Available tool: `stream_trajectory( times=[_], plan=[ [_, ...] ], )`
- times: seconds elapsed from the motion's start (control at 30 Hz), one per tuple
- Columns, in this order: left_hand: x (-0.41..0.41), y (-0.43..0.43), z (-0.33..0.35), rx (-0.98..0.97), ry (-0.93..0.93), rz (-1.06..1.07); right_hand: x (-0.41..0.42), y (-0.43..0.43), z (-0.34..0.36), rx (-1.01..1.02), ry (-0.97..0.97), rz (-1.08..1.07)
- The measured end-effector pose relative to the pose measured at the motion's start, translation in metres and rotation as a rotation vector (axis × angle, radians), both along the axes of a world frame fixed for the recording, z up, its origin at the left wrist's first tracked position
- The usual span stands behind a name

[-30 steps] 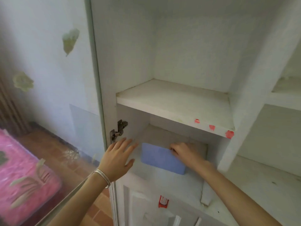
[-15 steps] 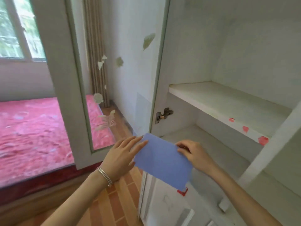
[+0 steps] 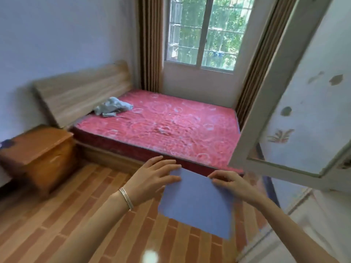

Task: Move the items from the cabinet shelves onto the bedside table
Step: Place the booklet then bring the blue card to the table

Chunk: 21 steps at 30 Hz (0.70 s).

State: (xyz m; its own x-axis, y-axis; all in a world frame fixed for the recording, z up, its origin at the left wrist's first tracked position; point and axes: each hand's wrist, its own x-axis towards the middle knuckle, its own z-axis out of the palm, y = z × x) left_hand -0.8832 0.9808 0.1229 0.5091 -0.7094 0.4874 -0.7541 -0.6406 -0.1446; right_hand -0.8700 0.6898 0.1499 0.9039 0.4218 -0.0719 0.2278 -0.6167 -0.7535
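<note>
A flat blue rectangular item (image 3: 197,204) hangs in the air in front of me, above the floor. My left hand (image 3: 152,179) lies against its upper left corner with fingers spread over the edge. My right hand (image 3: 230,184) pinches its upper right edge. The wooden bedside table (image 3: 38,149) stands at the left, beside the bed's head, well away from both hands. A dark blue thing (image 3: 6,144) shows at the table's far left edge, blurred. The cabinet shelves are out of view.
A bed with a red mattress (image 3: 165,126) fills the middle, with a crumpled pale cloth (image 3: 112,108) near the headboard. The open glass cabinet door (image 3: 296,118) juts in at the right. Brick-patterned floor (image 3: 66,215) lies between me and the table.
The blue item came off the lower cabinet shelf in my right hand, my left hand joined it, and my view swung left from the cabinet to the bed and bedside table.
</note>
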Motion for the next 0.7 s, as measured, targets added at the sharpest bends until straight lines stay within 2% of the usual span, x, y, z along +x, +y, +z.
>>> stream_trajectory(
  times=[0.17,0.3,0.43,0.57,0.7],
  plan=[
    [-0.019,0.123,-0.001,-0.137,-0.087,0.055,0.031,0.135,-0.017,0.021,0.084,0.165],
    [-0.027,0.223,-0.001,-0.162,-0.160,0.194,0.048,0.262,-0.028,0.039,0.120,0.240],
    [-0.033,0.316,-0.011,-0.205,-0.042,0.401,0.053,0.375,-0.023,0.079,0.116,0.360],
    [-0.043,0.398,-0.027,-0.210,0.104,0.584,0.053,0.464,-0.016,0.046,0.082,0.494],
    [-0.054,0.455,-0.040,-0.244,0.153,0.739,0.053,0.539,-0.016,-0.041,0.007,0.646]
  ],
)
